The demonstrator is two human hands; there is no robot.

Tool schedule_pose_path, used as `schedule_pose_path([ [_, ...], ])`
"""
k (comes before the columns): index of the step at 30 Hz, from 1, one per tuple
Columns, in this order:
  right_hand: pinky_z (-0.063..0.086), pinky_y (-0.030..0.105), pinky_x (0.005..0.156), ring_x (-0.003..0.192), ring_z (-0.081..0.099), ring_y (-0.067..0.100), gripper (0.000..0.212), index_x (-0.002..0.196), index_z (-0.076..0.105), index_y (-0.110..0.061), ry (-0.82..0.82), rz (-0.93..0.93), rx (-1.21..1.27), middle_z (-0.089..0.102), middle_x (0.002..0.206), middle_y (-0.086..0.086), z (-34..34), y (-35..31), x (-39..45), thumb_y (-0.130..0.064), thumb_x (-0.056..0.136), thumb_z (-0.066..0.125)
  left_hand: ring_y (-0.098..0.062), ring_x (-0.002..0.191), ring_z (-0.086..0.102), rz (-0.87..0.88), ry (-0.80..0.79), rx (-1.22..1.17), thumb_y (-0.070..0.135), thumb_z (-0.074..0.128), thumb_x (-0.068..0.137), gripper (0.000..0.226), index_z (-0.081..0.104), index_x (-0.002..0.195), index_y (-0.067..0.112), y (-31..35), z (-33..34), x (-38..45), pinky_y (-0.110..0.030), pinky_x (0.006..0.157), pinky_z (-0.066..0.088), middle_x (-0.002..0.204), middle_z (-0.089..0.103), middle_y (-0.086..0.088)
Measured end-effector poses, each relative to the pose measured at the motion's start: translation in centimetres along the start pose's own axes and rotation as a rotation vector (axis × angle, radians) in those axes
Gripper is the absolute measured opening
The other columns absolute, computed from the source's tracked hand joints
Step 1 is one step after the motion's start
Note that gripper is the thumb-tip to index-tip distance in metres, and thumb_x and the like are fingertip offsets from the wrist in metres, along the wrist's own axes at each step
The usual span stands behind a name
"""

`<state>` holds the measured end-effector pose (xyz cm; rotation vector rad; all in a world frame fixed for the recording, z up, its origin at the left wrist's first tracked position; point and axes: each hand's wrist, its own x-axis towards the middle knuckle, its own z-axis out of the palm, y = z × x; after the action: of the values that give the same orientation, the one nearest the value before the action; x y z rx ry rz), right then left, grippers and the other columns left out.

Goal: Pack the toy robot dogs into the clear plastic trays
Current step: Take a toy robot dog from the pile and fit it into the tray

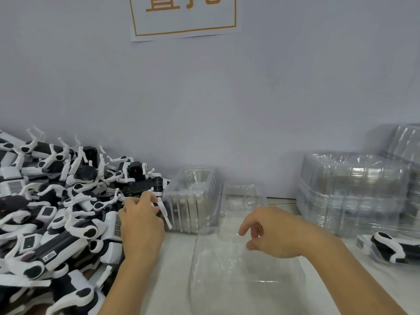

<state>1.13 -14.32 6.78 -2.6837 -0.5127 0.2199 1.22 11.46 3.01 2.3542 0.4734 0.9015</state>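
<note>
A big heap of black-and-white toy robot dogs (56, 212) fills the left of the table. At the heap's right edge my left hand (141, 221) grips one toy robot dog (156, 189) by its white leg. An empty clear plastic tray (227, 280) lies on the table in front of me. Above its far end hovers my right hand (270, 230), fingers loosely curled, holding nothing.
A stack of clear trays (193, 201) stands behind the left hand, against the wall. Taller stacks of trays (354, 192) rise at the right. A packed tray with a dog (388, 248) lies at the right edge. A paper sign (184, 17) hangs on the wall.
</note>
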Motion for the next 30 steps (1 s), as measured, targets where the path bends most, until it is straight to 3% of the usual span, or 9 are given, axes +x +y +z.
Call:
schedule_pose_path([
  [6, 0.041, 0.015, 0.067, 0.089, 0.058, 0.002, 0.027, 0.118, 0.064, -0.039, -0.019, -0.008, 0.031, 0.056, 0.096, -0.018, 0.1, 0.0, 0.0, -0.037, 0.092, 0.068, -0.042, 0.11, 0.051, 0.008, 0.038, -0.138, -0.019, 0.046, 0.083, 0.039, 0.064, 0.104, 0.009, -0.2, -1.0, 1.1, -0.049, 0.095, 0.047, 0.118, 0.049, -0.019],
  [11, 0.042, 0.016, 0.069, 0.091, 0.059, 0.002, 0.025, 0.118, 0.063, -0.041, -0.023, -0.009, 0.042, 0.056, 0.097, -0.018, 0.0, 0.0, 0.0, -0.039, 0.093, 0.065, -0.032, 0.1, 0.04, 0.063, 0.179, -0.124, -0.021, 0.043, 0.079, 0.038, 0.061, 0.099, 0.007, 0.6, -2.2, 1.2, -0.033, 0.08, 0.026, 0.103, 0.052, -0.011],
  [15, 0.039, 0.013, 0.065, 0.09, 0.059, 0.003, 0.025, 0.118, 0.063, -0.041, -0.024, -0.017, 0.046, 0.056, 0.095, -0.019, 0.0, -0.1, -0.1, -0.04, 0.094, 0.064, -0.033, 0.097, 0.044, 0.133, 0.3, -0.168, -0.02, 0.044, 0.082, 0.031, 0.058, 0.097, 0.004, 1.3, -3.3, 1.5, -0.044, 0.075, 0.037, 0.095, 0.053, -0.01],
  [21, 0.04, 0.013, 0.064, 0.088, 0.059, 0.002, 0.02, 0.116, 0.063, -0.041, 0.028, -0.039, 0.067, 0.058, 0.095, -0.018, -0.3, -0.3, -0.2, -0.039, 0.096, 0.061, -0.03, 0.102, 0.043, 0.152, 0.433, -0.225, -0.023, 0.041, 0.078, 0.038, 0.054, 0.101, 0.003, 2.4, -4.9, 1.7, -0.021, 0.078, 0.023, 0.108, 0.053, -0.016],
  [25, 0.038, 0.01, 0.061, 0.085, 0.056, -0.002, 0.022, 0.118, 0.061, -0.043, 0.212, -0.12, 0.115, 0.059, 0.096, -0.016, -0.7, -0.9, -0.3, -0.041, 0.096, 0.058, -0.005, 0.092, 0.046, 0.108, 0.478, -0.456, -0.018, 0.033, 0.08, 0.038, 0.054, 0.098, 0.008, 3.6, -5.9, 1.9, -0.01, 0.074, 0.034, 0.106, 0.053, -0.013],
  [26, 0.04, 0.01, 0.063, 0.086, 0.056, -0.002, 0.025, 0.121, 0.061, -0.042, 0.266, -0.156, 0.15, 0.059, 0.097, -0.017, -0.7, -1.1, -0.3, -0.042, 0.096, 0.058, -0.004, 0.089, 0.051, 0.061, 0.448, -0.555, -0.013, 0.034, 0.085, 0.035, 0.055, 0.096, 0.012, 4.1, -6.0, 1.9, -0.014, 0.076, 0.039, 0.103, 0.055, -0.008],
  [28, 0.043, 0.006, 0.068, 0.089, 0.058, -0.005, 0.034, 0.128, 0.057, -0.042, 0.36, -0.221, 0.268, 0.059, 0.102, -0.018, -0.7, -1.7, -0.3, -0.047, 0.095, 0.058, -0.01, 0.079, 0.057, -0.067, 0.313, -0.794, -0.007, 0.034, 0.091, 0.035, 0.055, 0.087, 0.021, 5.1, -5.8, 1.6, -0.039, 0.073, 0.05, 0.091, 0.057, 0.001],
  [30, 0.043, 0.004, 0.068, 0.091, 0.057, -0.014, 0.046, 0.133, 0.047, -0.047, 0.393, -0.228, 0.434, 0.057, 0.11, -0.022, -0.8, -2.5, -0.4, -0.06, 0.089, 0.054, -0.021, 0.079, 0.058, -0.169, 0.175, -0.981, -0.009, 0.033, 0.092, 0.04, 0.056, 0.082, 0.023, 6.2, -5.3, 1.2, -0.045, 0.067, 0.052, 0.087, 0.058, 0.001],
])
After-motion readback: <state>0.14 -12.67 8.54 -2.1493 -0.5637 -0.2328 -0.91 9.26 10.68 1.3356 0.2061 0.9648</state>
